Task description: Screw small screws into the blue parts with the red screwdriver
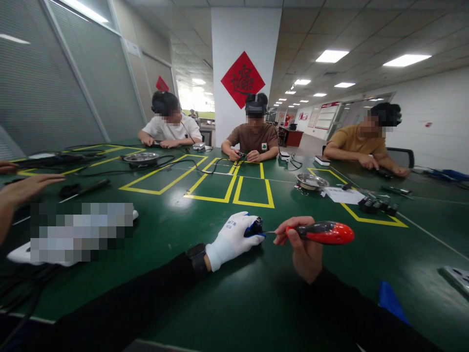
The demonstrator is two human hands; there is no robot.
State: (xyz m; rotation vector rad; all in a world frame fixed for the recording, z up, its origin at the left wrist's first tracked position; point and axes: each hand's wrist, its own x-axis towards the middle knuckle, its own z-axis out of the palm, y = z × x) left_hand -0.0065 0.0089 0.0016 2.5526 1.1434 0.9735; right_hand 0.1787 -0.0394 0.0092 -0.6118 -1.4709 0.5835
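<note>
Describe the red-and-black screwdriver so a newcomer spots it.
On the dark green table, find the white-gloved left hand holding a small black part. Just right, the bare right hand holds the screwdriver, metal shaft toward that part. Its bulbous red-and-black handle sets it apart from the slim dark tool further left.

Ceiling panels [332, 56] light us white from overhead, washed-out glow far back left of the column [245, 34], pale glare on the green tabletop [157, 230], dark sleeves [124, 293] short of detail in dim foreground, left partition [98, 63] stretched aslant, distance soft, mosaic blocks [91, 225] over patches.
</note>
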